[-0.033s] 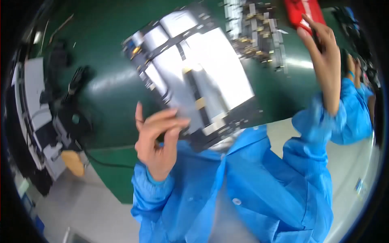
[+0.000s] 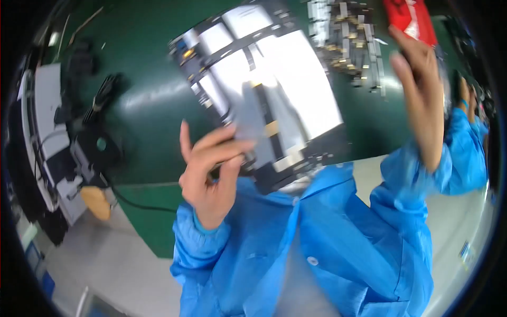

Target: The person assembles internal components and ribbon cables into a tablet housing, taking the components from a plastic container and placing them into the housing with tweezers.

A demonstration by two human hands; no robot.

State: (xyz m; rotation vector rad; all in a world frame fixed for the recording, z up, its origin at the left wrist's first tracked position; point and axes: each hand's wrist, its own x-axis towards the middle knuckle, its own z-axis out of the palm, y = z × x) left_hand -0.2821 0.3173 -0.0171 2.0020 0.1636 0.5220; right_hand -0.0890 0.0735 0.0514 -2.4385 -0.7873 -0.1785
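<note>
An opened tablet-like device (image 2: 311, 90) is tilted in front of me, with a dark frame, bright silvery panels and a black ribbon strip down its middle. My left hand (image 2: 211, 174) holds it at the lower left edge, with the fingers over the rim and the thumb below; the little finger stands out. At the upper right, my right hand (image 2: 425, 95) is raised with thumb and forefinger apart, nothing visible between them. Its fingertips lie just below a red packet (image 2: 414, 21) with white marks; blur hides whether they touch.
Several flat strips with gold-coloured ends (image 2: 351, 47) lie beyond the device on the green table (image 2: 148, 142). A coiled black cable (image 2: 103, 98) and a black device (image 2: 97, 150) are on the left. Another person's blue sleeve (image 2: 465, 148) shows at the far right.
The whole view has shifted slightly, moving the table things to the right. My right hand has drawn a little down from the red packet. My left hand keeps its hold on the device.
</note>
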